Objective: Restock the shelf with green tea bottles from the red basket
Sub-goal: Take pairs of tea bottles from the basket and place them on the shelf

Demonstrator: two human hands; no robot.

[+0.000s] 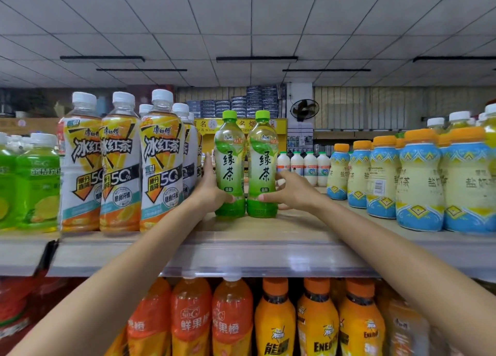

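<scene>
Two green tea bottles stand upright side by side on the top shelf (268, 237), their bases touching, in the gap between the rows to the left and right. Your left hand (210, 189) wraps the lower part of the left green tea bottle (230, 165), its fingers (207, 165) reaching up behind the bottle's left side and the thumb pressed on the front near the base, so it is clamped on that bottle. Your right hand (291, 190) rests against the lower part of the right green tea bottle (262, 165), thumb on the front and fingers curled round the right side and back, also gripping it. Both forearms reach in from the near edge over the shelf's front lip.

Left of the pair stands a row of tall iced tea bottles (120, 162) with white caps, and further left, green juice bottles (37, 183). On the right are short cream and blue bottles (418, 178) with orange caps. Far behind the pair sit small white milk bottles (303, 167). On the shelf below, orange drink bottles (230, 318) stand in a row.
</scene>
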